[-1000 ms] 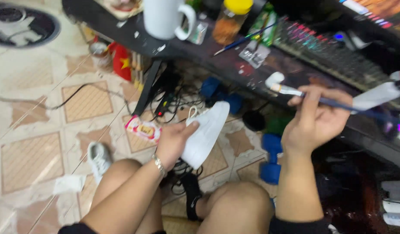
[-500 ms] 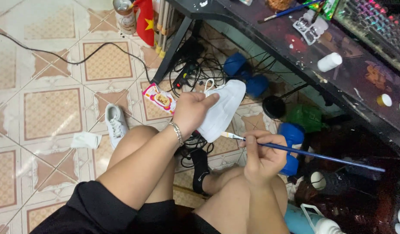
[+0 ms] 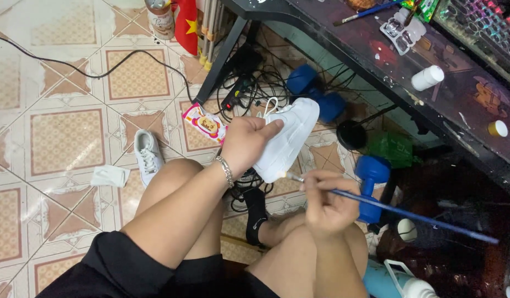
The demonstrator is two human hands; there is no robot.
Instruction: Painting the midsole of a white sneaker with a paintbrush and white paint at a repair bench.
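The left hand [image 3: 245, 142] has its grip closed around a white sneaker [image 3: 288, 138], fingers wrapped over the upper, holding it tilted in the air above the knees near the middle of the view. The right hand [image 3: 328, 200], at about 5 o'clock from the sneaker, has its grip pinched narrow on a long blue-handled paintbrush [image 3: 409, 214]; the brush tip touches the sneaker's lower end, while the handle runs out toward 4 o'clock. A metal bracelet [image 3: 226, 170] sits on the left wrist.

On the tiled floor [image 3: 67, 132], a second white sneaker [image 3: 148, 154] lies at 9 o'clock from the held one, with a crumpled white tissue [image 3: 109, 175] just beside it. A pink printed packet [image 3: 206, 122] lies near the left hand at 10 o'clock. Blue dumbbells [image 3: 372, 182] rest under the dark table [image 3: 376, 60], which fills the 1 to 3 o'clock corner and carries a white bottle [image 3: 428, 77], a paint palette [image 3: 405, 31] and a lit keyboard [image 3: 481, 27]. A black power strip [image 3: 237, 92] with tangled cables lies at 12 o'clock.
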